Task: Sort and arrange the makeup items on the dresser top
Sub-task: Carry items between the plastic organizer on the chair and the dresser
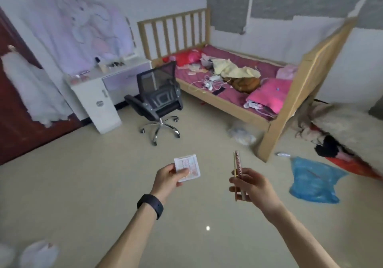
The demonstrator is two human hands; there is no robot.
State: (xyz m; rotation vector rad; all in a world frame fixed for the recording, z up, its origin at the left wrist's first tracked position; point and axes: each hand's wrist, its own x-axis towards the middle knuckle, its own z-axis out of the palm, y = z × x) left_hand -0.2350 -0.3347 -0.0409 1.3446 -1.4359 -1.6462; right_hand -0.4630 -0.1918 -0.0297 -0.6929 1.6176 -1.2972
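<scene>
- L hand [171, 177]: I saw it pinching a flat packet [188, 167].
- R hand [253, 185]: fingers clamped on slim sticks [238, 169].
- Dresser [89, 93]: well apart, across rm.

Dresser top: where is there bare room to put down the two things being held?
The dresser top looks barest at the end nearest the office chair, beyond the small dark items. Pinkish items crowd the far end; bottles stand mid-back. Probably room there for the packet and stick. Distant and blurry, so tentative.
</scene>
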